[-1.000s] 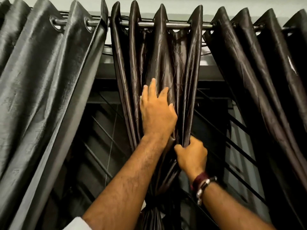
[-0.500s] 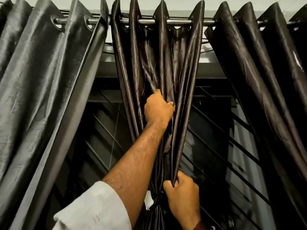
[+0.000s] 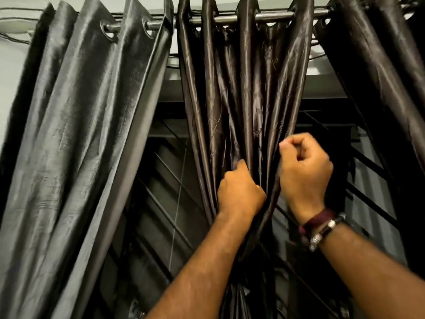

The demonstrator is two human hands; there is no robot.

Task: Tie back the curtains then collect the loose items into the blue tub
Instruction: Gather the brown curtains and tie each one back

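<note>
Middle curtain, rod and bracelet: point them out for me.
Middle curtain point(image 3: 247, 93), head view, on a front fold above the hands.
Rod point(image 3: 271, 16), head view, on the bare metal between folds.
Bracelet point(image 3: 320, 227), head view, on the band at the right wrist.

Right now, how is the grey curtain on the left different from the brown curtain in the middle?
The grey curtain is silvery and hangs in broad loose folds, untouched; the brown curtain is dark bronze, gathered into narrow pleats that taper downward. The left hand grips the brown curtain's folds and the right hand is curled at its edge. Both curtains are glossy and hang from the same metal rod.
</note>
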